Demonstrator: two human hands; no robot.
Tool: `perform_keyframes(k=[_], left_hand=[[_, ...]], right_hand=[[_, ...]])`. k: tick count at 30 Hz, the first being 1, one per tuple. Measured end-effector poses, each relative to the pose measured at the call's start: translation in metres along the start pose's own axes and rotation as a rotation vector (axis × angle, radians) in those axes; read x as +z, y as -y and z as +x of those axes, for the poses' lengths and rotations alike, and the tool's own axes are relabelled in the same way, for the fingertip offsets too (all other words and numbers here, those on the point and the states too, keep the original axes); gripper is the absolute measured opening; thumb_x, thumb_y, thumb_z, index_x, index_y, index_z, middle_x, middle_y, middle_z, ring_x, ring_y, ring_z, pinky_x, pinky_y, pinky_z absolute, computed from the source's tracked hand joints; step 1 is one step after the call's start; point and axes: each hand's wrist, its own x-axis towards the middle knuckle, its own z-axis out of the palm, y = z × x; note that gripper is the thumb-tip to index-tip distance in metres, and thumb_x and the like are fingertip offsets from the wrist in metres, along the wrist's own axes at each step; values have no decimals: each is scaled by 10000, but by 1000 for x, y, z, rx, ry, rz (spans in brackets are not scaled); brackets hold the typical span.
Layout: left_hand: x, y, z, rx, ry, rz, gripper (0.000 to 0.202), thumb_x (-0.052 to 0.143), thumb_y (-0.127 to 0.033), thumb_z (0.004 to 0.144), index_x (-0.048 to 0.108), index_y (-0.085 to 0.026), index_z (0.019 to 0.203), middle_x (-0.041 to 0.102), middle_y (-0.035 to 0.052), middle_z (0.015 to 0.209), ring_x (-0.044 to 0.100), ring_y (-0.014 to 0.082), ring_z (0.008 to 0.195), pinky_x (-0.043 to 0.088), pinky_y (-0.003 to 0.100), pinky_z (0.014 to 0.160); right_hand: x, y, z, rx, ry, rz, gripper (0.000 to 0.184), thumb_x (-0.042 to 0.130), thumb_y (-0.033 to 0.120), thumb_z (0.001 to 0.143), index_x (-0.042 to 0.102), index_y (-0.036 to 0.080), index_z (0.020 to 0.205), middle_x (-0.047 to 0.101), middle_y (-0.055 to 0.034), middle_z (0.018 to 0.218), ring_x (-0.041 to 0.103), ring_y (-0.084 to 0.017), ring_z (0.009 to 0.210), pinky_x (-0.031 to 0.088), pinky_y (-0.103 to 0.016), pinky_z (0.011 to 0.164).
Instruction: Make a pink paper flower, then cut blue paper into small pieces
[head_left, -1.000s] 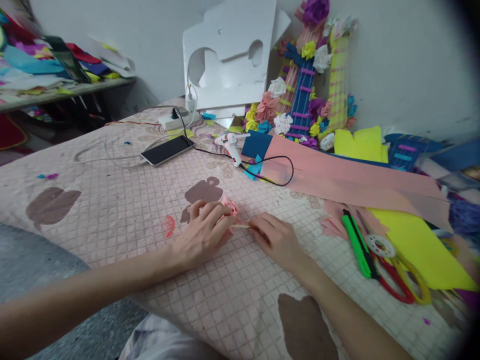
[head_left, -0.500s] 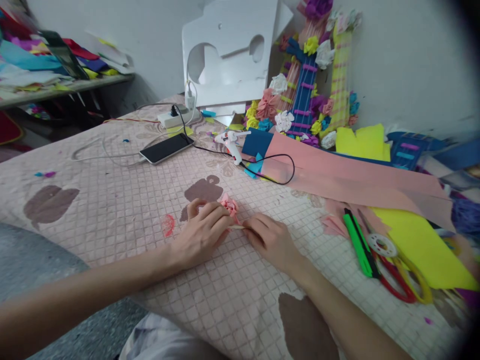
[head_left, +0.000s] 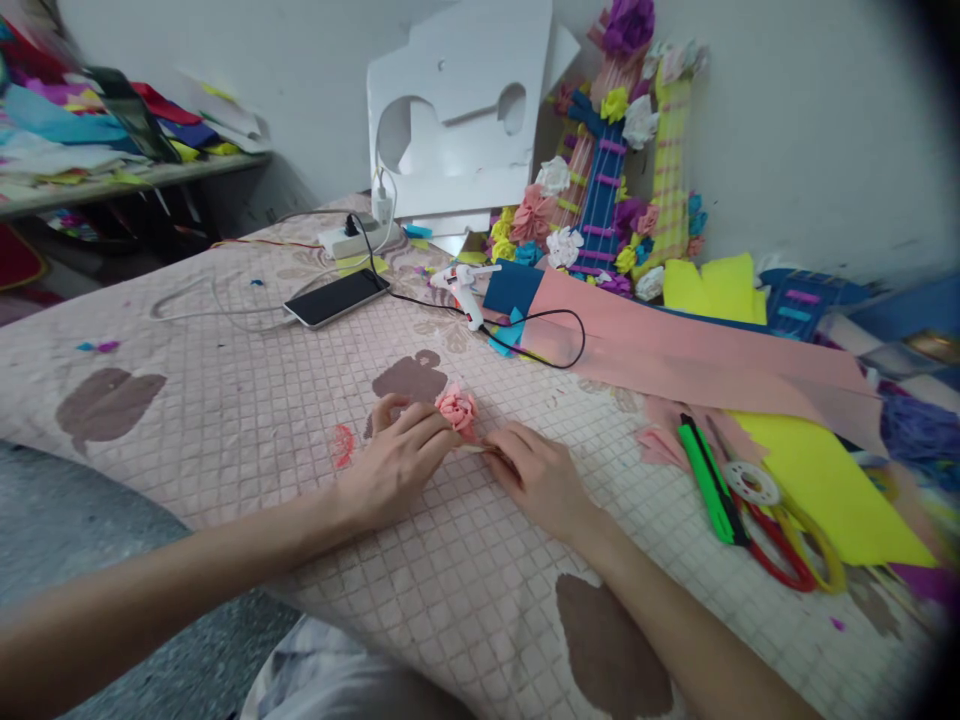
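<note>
A small pink paper flower (head_left: pixel 457 408) stands out beyond the fingers of my left hand (head_left: pixel 403 452); they are closed around its lower end. From there a thin pale strip (head_left: pixel 471 448) runs across to my right hand (head_left: pixel 536 475), whose fingers and thumb pinch its other end. Whether the strip is tape or a stick cannot be made out. Both hands rest low over the patterned tablecloth (head_left: pixel 450 600), their fingertips a short way apart. My left fingers hide the flower's base.
A white glue gun (head_left: pixel 463 290) with a looping black cord lies ahead, near a phone (head_left: pixel 337 298) and a power strip (head_left: pixel 352 236). To the right are a green cutter (head_left: pixel 711 485), scissors (head_left: pixel 787 545), a tape roll (head_left: pixel 752 484) and pink paper (head_left: pixel 697 345). Flower-decorated paper guitars (head_left: pixel 604 190) lean behind.
The flower has tipped so that its petals show more fully beside my left fingers. Both hands stay nearly in place, and the view has shifted slightly.
</note>
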Motion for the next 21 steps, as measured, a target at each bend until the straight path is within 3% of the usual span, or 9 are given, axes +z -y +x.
perform_keyframes(k=[12, 21], left_hand=[[-5, -1, -2, -81, -72, 33, 147, 551, -191, 883, 563, -222, 1026, 640, 36, 986, 523, 210, 918, 270, 417, 885], [0, -1, 0, -31, -63, 70, 127, 494, -160, 911, 569, -212, 1000, 641, 36, 944, 520, 209, 921, 264, 430, 897]], right_hand=[[-3, 8, 11, -44, 4, -48, 188, 393, 237, 957, 574, 187, 953, 609, -56, 921, 588, -148, 793, 467, -258, 657], [7, 4, 12, -25, 11, 3, 188, 391, 248, 956, 562, 186, 1006, 588, -57, 958, 587, -152, 810, 483, -261, 651]])
